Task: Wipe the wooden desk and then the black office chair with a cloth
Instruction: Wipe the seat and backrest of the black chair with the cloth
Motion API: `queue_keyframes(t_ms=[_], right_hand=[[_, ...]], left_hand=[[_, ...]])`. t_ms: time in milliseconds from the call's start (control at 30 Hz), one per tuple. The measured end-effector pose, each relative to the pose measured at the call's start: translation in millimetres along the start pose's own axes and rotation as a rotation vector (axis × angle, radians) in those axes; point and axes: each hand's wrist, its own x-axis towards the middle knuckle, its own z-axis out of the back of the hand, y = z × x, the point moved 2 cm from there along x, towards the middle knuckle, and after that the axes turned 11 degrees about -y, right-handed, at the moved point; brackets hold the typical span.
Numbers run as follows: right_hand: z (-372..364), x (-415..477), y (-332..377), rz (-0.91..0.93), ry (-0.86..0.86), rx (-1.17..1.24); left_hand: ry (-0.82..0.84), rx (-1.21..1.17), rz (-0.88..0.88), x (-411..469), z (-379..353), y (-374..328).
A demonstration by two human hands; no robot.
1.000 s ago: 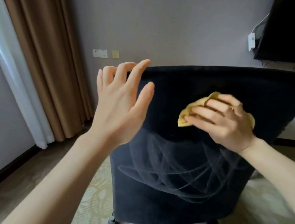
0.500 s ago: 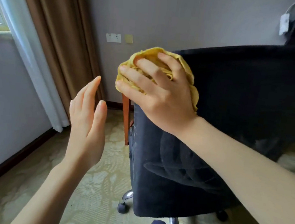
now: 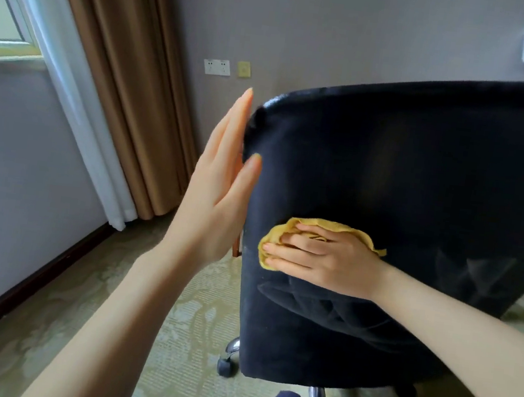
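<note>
Now, head view: left hand (image 3: 218, 193), flat with straight fingers, lies against the chair (image 3: 404, 165) back's 9 o'clock edge. Right hand (image 3: 328, 264), fingers flat, presses the cloth (image 3: 326, 226) at the back's 7 o'clock. Cloth looks soft and light. The chair probably rolls, so brace that edge.

office chair (image 3: 403, 181): black | cloth (image 3: 283, 230): yellow | curtain (image 3: 120, 84): brown | sheer curtain (image 3: 70, 95): white | carpet (image 3: 191, 321): pale green, leaf pattern | wall (image 3: 306, 24): grey | socket plate (image 3: 217, 67): white
</note>
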Motion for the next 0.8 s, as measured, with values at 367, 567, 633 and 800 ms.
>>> queue_keyframes(t_ms=[367, 567, 633, 800], right_hand=[[77, -26, -62, -0.114, -0.107, -0.133], [68, 56, -71, -0.207, -0.411, -0.179], [51, 81, -60, -0.221, -0.443, -0.165], [9, 97, -23, -0.283, -0.256, -0.189]], left_hand=[[0.015, -0.091, 0.043, 16, 11, -11], [0.029, -0.054, 0.115, 22, 17, -13], [0.050, -0.163, 0.180, 26, 18, -13], [0.025, -0.211, 0.217, 31, 17, -16]])
